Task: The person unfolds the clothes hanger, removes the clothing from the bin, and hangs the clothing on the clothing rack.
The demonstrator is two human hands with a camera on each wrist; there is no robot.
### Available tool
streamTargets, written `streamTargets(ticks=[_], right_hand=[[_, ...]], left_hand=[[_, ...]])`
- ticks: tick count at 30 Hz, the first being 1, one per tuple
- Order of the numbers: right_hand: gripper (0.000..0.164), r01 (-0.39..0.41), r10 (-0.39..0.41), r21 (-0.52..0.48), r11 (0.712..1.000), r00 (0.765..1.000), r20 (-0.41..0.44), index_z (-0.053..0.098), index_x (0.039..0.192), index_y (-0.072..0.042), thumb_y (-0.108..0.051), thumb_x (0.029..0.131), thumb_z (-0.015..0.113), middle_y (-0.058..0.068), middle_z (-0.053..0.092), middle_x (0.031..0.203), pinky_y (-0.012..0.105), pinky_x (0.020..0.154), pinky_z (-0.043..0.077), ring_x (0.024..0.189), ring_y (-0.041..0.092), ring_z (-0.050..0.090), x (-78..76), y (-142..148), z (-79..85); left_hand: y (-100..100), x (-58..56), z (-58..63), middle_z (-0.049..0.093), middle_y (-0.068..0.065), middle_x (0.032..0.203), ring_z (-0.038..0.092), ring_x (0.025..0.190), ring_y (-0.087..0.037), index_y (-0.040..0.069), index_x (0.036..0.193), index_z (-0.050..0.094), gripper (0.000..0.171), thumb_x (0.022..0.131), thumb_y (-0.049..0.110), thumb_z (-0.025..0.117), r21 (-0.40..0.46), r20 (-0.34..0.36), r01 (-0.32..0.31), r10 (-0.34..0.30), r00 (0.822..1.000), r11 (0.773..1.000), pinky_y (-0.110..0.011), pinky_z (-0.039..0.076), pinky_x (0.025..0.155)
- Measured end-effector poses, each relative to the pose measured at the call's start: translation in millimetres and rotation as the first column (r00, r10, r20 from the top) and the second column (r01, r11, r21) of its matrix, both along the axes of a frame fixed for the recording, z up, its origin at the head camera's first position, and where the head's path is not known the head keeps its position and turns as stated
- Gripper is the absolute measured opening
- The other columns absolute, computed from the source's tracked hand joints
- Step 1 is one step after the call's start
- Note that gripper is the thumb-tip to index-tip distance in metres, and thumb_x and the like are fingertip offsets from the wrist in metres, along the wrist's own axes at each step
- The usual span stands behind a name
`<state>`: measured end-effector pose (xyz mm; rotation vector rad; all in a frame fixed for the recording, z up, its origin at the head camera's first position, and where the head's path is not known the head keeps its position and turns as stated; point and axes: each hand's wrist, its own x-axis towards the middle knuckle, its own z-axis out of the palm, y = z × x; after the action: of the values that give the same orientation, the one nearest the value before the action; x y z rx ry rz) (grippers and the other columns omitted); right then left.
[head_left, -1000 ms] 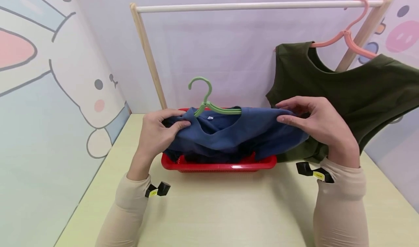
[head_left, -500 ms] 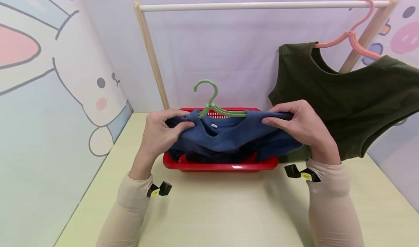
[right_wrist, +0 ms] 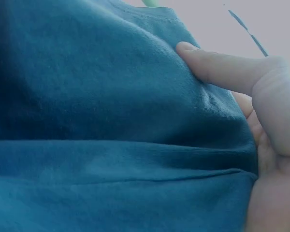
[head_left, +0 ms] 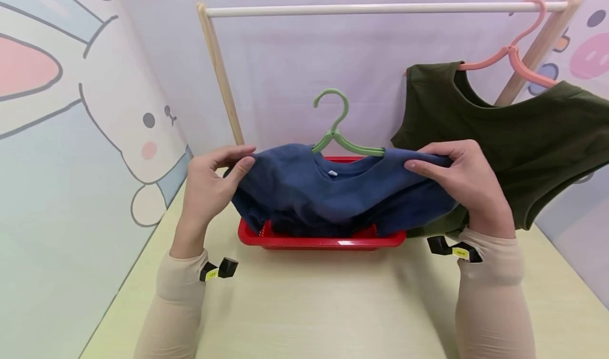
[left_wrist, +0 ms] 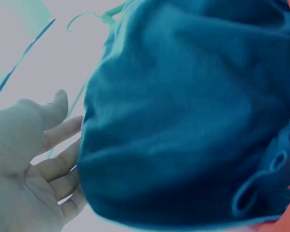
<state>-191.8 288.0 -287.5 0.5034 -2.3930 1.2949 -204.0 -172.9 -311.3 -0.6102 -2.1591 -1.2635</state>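
A blue shirt (head_left: 333, 190) hangs spread on a green hanger (head_left: 354, 146), its hook upright and its neckline around the hanger's middle. My left hand (head_left: 214, 182) is at the shirt's left shoulder. In the left wrist view, the thumb stands off the cloth and the loosely bent fingers (left_wrist: 63, 166) touch the side edge. My right hand (head_left: 463, 176) pinches the right shoulder, thumb in front and fingers behind, partly hidden. The right wrist view shows that thumb (right_wrist: 222, 67) pressed on the fabric. The shirt's lower part hangs over a red basket (head_left: 328, 242).
Behind stands a rack with a white rail (head_left: 380, 8) and wooden posts (head_left: 221, 73). A dark green sleeveless top (head_left: 480, 131) hangs at its right end on a pink hanger (head_left: 535, 72). A wall with a rabbit picture (head_left: 128, 110) borders the table (head_left: 323, 306) on the left.
The shirt and green hanger have risen and shifted right. My left hand has moved outward and its thumb has come off the cloth; my right hand has moved right, still pinching the shoulder.
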Motion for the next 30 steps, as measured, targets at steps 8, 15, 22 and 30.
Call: streamTargets(ticks=[8,15,22,30], right_hand=[[0.011,0.06,-0.061,-0.079,0.995,0.998,-0.008,0.085,0.1,0.0,-0.01,0.097,0.088,0.0,0.079,0.082,0.025,0.065,0.051,0.075,0.018,0.068,4.5,13,1.2],[0.018,0.076,-0.076,-0.123,0.99,0.997,0.003,0.083,0.102,0.006,-0.011,0.097,0.088,0.0,0.078,0.079,0.026,0.064,0.05,0.076,0.019,0.066,7.4,16,3.3],[0.015,0.073,-0.071,-0.108,0.991,0.997,0.021,0.084,0.103,0.003,-0.011,0.097,0.088,-0.001,0.079,0.082,0.027,0.066,0.05,0.078,0.019,0.066,7.7,17,2.6],[0.011,0.035,-0.034,-0.067,0.997,0.999,0.015,0.085,0.104,0.0,-0.009,0.098,0.086,0.0,0.079,0.084,0.027,0.067,0.05,0.077,0.02,0.066,6.7,16,1.8]], left_hand=[[-7,-1.6,2.5,0.083,-0.009,0.115,0.073,0.09,-0.006,0.007,0.121,0.086,0.02,0.101,0.007,0.083,0.058,-0.026,-0.037,0.038,0.999,0.998,-0.02,0.054,0.088],[-12,-1.0,3.4,0.082,-0.011,0.107,0.072,0.081,-0.008,0.005,0.118,0.086,0.018,0.1,0.006,0.083,0.151,-0.061,-0.08,0.09,0.994,0.985,-0.023,0.055,0.081],[-14,-1.6,2.8,0.082,-0.011,0.11,0.07,0.083,-0.009,0.006,0.122,0.085,0.019,0.103,0.008,0.08,0.106,-0.033,-0.05,0.053,0.998,0.993,-0.023,0.053,0.082],[-10,-5.2,-0.8,0.082,-0.013,0.109,0.066,0.086,-0.009,0.003,0.117,0.085,0.017,0.107,0.014,0.076,0.026,0.026,-0.069,0.068,0.997,0.997,-0.023,0.049,0.081]])
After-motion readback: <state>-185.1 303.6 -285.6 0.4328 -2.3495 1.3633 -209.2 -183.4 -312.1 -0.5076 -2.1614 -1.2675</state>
